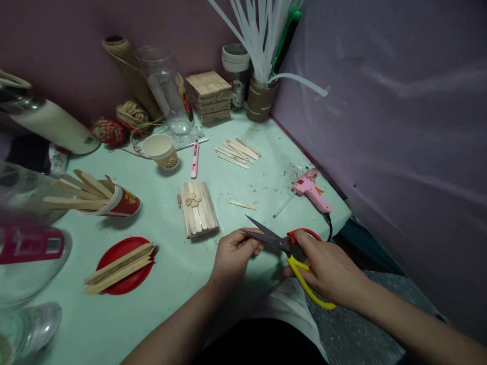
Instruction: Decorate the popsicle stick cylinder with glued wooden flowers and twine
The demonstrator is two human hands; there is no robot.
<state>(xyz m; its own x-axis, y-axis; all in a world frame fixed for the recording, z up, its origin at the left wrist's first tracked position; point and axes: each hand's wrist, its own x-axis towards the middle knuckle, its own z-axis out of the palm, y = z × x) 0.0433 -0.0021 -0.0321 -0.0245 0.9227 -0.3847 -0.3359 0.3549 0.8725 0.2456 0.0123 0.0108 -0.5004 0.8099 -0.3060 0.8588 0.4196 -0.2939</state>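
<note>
My right hand (323, 261) grips a pair of scissors (283, 243) with one red and one yellow handle. The dark blades are parted and point left, towards my other hand. My left hand (236, 253) is closed in a pinch at the blades, with a small pale bit of craft stick, mostly hidden, between its fingertips. Just beyond it lies a small craft-stick box (200, 210) with a wooden flower on top. A single craft stick (242, 205) rests on the table to the right of that box.
A pink glue gun (312, 190) lies at right. Several thin sticks (238, 152) and a pink cutter (195, 159) are farther back. A paper cup of sticks (127, 201), a red lid (125, 283) under split sticks, and a clear jar (167, 91) occupy the left and back.
</note>
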